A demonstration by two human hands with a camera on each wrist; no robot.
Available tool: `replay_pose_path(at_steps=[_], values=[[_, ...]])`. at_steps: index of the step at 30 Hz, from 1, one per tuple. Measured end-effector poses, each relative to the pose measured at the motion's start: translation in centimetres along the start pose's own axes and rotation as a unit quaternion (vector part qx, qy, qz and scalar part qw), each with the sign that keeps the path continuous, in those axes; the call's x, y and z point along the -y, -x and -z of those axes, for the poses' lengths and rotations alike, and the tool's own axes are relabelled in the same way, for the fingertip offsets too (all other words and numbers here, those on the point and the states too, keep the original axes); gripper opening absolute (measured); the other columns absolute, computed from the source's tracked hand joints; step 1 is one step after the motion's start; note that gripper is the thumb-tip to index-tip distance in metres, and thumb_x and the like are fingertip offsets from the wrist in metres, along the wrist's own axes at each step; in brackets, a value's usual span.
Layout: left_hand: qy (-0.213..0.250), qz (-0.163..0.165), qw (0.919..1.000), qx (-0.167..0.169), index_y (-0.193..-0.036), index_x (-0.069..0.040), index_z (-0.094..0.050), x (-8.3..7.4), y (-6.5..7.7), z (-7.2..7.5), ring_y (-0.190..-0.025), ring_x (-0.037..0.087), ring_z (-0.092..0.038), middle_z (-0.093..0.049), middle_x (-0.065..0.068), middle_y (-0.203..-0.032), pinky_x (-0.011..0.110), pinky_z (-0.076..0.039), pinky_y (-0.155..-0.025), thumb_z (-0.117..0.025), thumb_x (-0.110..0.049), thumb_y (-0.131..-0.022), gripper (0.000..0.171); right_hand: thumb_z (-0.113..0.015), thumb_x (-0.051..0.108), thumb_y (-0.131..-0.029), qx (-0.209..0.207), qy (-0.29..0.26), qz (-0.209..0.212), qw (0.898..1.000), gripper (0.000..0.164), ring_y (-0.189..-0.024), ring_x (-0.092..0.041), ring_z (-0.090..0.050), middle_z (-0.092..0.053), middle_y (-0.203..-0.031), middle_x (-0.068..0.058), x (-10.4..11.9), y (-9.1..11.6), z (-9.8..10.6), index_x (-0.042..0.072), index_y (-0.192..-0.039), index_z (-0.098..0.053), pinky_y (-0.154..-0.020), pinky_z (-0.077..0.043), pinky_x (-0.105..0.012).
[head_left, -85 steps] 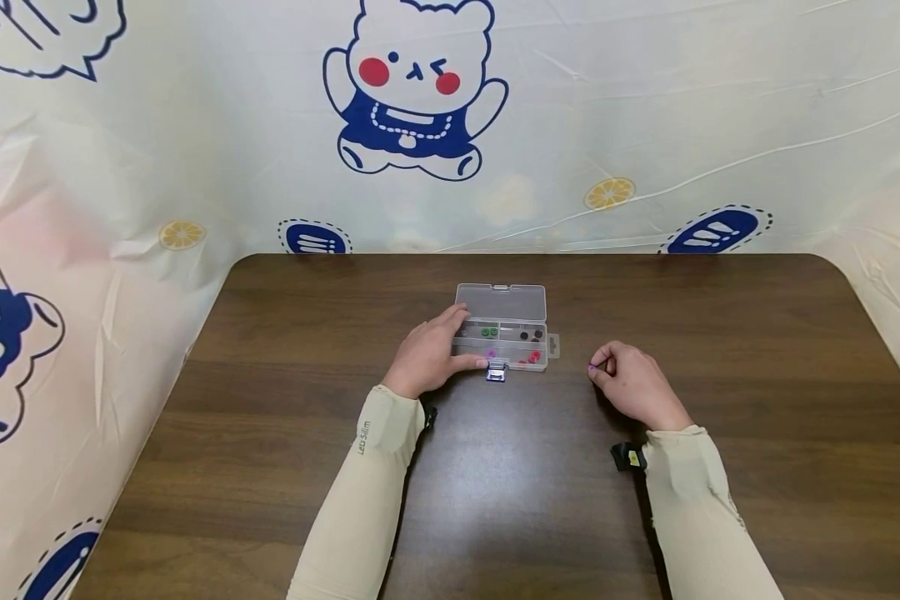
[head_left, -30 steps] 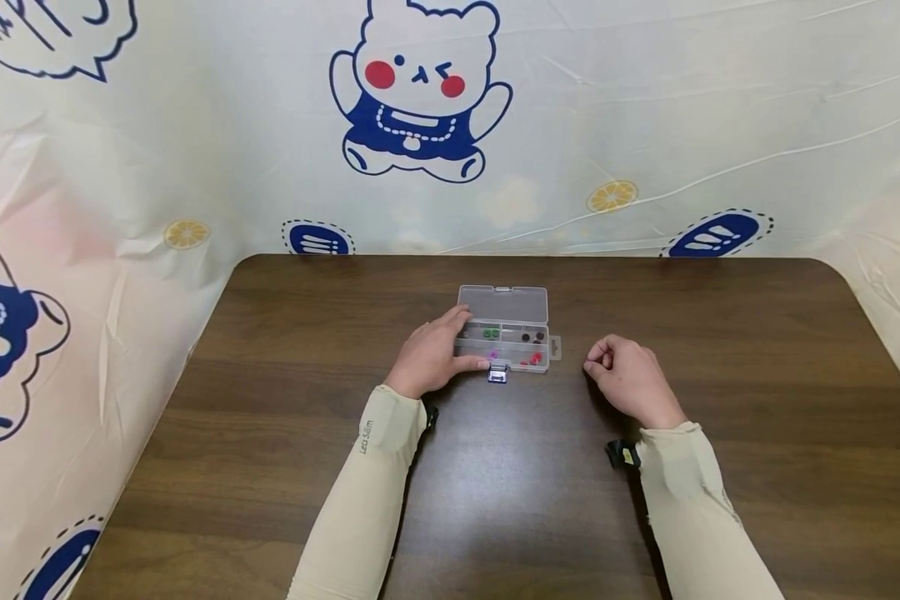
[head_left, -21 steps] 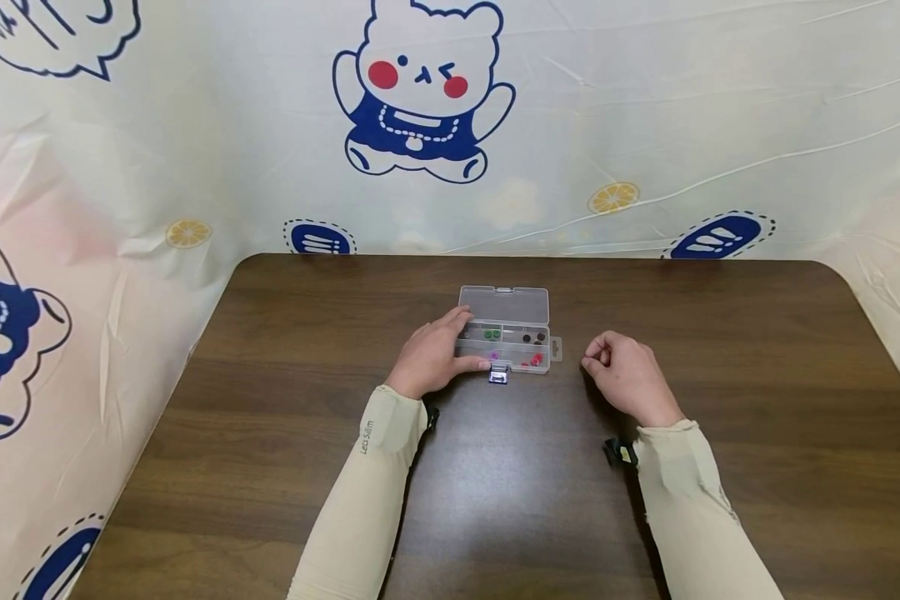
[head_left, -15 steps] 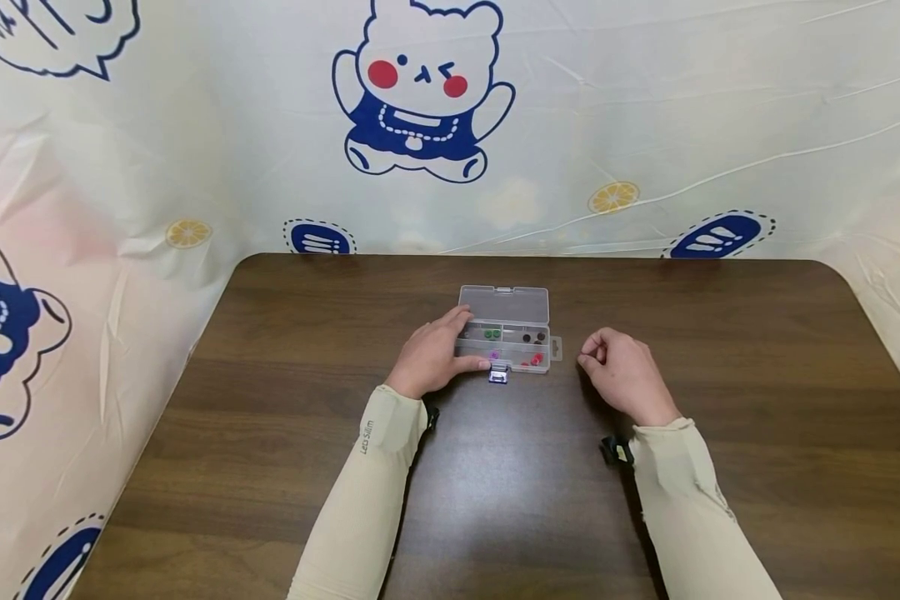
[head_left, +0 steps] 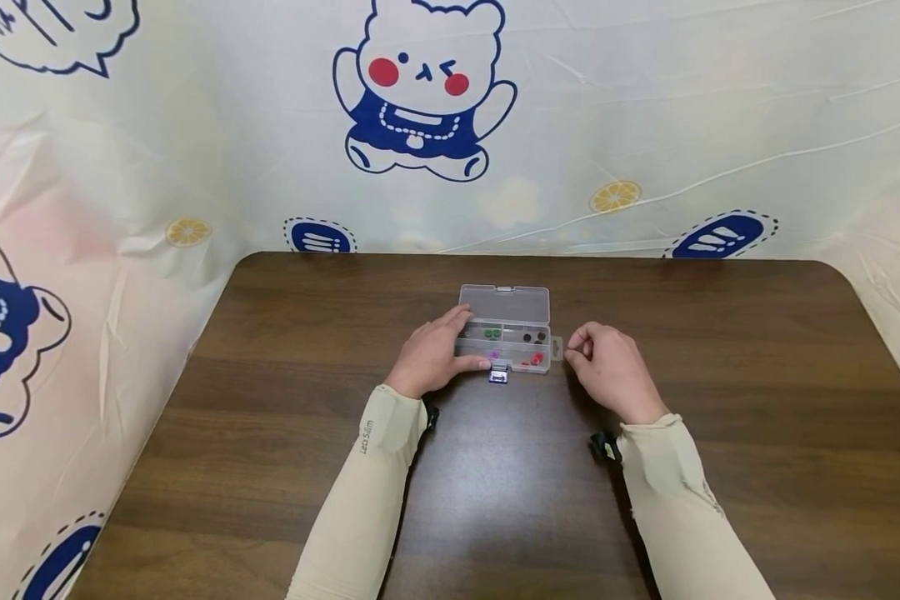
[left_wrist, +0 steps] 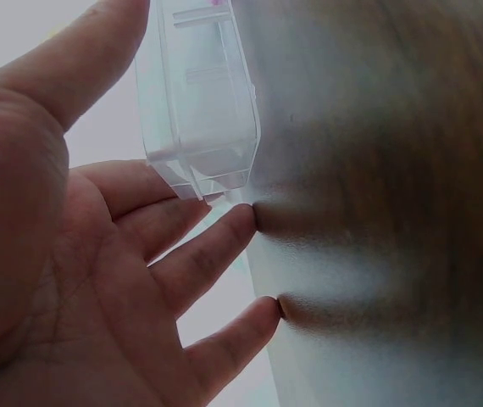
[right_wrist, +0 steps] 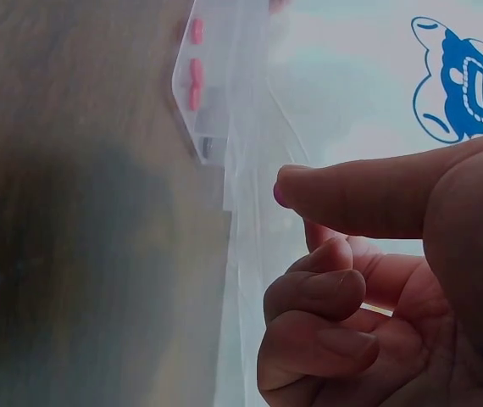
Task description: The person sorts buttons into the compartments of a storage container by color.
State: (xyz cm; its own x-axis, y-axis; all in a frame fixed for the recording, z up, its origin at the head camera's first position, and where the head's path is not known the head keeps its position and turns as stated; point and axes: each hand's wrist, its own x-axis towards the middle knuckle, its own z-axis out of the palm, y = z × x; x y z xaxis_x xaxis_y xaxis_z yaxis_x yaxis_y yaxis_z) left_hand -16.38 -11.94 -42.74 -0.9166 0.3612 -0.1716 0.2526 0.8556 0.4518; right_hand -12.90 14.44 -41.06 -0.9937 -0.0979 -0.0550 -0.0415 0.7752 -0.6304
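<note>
A clear plastic compartment box [head_left: 480, 352] lies on the table with its lid [head_left: 504, 305] laid back. Small green pieces [head_left: 492, 333], dark brown pieces [head_left: 532, 337], red pieces [head_left: 537, 358] and a purple piece [head_left: 493, 355] sit in separate compartments. My left hand [head_left: 429, 357] holds the box's left end, thumb at the front and fingers behind; in the left wrist view two fingertips touch the table. Just right of the box's hanging tab, my right hand [head_left: 611, 367] pinches a tiny purple piece [right_wrist: 279, 196] between thumb and index finger, mostly hidden by the thumb.
A brown wooden table [head_left: 307, 333] lies under both hands. Behind it and at the sides hangs a pale curtain [head_left: 555, 125] printed with cartoon bears. A blue-tinted clasp [head_left: 498, 376] sticks out from the box's front edge.
My right hand has moved left, up to the tab on the box's right end, still pinching the purple piece. My left hand and the box have stayed in place.
</note>
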Motion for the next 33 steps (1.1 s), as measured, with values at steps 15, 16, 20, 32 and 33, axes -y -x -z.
replay_pose_path(at_steps=[15, 16, 20, 32, 33], values=[[-0.002, 0.0, 1.0, 0.001, -0.154, -0.005, -0.039, -0.2, 0.1, 0.1, -0.145, 0.029, -0.037, -0.032, 0.009, -0.162, 0.051, -0.027, -0.119, -0.074, -0.05, -0.088, 0.088, -0.066, 0.007, -0.094, -0.004, -0.015, 0.033, 0.999, 0.004, -0.074, -0.023, -0.053, -0.055, -0.078, -0.006, 1.5, -0.3, -1.1, 0.004, -0.092, -0.067, -0.069, -0.042, -0.035], [-0.002, 0.0, 1.0, 0.001, -0.154, -0.005, -0.039, -0.2, 0.1, 0.1, -0.145, 0.03, -0.037, -0.032, 0.009, -0.162, 0.051, -0.027, -0.119, -0.075, -0.05, -0.088, 0.088, -0.066, 0.008, -0.094, -0.004, -0.016, 0.034, 0.999, 0.004, -0.074, -0.023, -0.052, -0.056, -0.078, -0.006, 1.6, -0.4, -1.2, 0.004, -0.092, -0.067, -0.069, -0.042, -0.035], [-0.002, 0.001, 1.0, 0.0, -0.154, -0.005, -0.039, -0.3, 0.1, 0.2, -0.145, 0.03, -0.037, -0.033, 0.009, -0.162, 0.051, -0.027, -0.119, -0.074, -0.05, -0.088, 0.087, -0.066, 0.008, -0.094, -0.001, -0.021, 0.037, 0.999, 0.004, -0.074, -0.023, -0.053, -0.056, -0.079, -0.005, 2.0, -0.6, -1.4, 0.004, -0.092, -0.067, -0.068, -0.042, -0.034], [0.0, -0.002, 1.0, -0.006, -0.153, -0.005, -0.041, -0.2, 0.1, 0.1, -0.143, 0.031, -0.04, -0.035, 0.009, -0.161, 0.051, -0.029, -0.118, -0.075, -0.049, -0.088, 0.086, -0.066, 0.006, -0.093, -0.002, -0.028, 0.045, 0.999, 0.004, -0.077, -0.023, -0.053, -0.056, -0.08, -0.005, 3.2, -1.0, -2.4, 0.004, -0.091, -0.067, -0.069, -0.043, -0.035], [-0.001, -0.003, 1.0, -0.006, -0.153, -0.005, -0.041, -0.2, 0.1, 0.1, -0.143, 0.031, -0.041, -0.035, 0.009, -0.161, 0.051, -0.03, -0.118, -0.075, -0.049, -0.087, 0.086, -0.066, 0.007, -0.093, -0.002, -0.028, 0.046, 0.999, 0.003, -0.077, -0.023, -0.053, -0.056, -0.08, -0.005, 3.2, -1.0, -2.6, 0.004, -0.091, -0.067, -0.069, -0.043, -0.035]])
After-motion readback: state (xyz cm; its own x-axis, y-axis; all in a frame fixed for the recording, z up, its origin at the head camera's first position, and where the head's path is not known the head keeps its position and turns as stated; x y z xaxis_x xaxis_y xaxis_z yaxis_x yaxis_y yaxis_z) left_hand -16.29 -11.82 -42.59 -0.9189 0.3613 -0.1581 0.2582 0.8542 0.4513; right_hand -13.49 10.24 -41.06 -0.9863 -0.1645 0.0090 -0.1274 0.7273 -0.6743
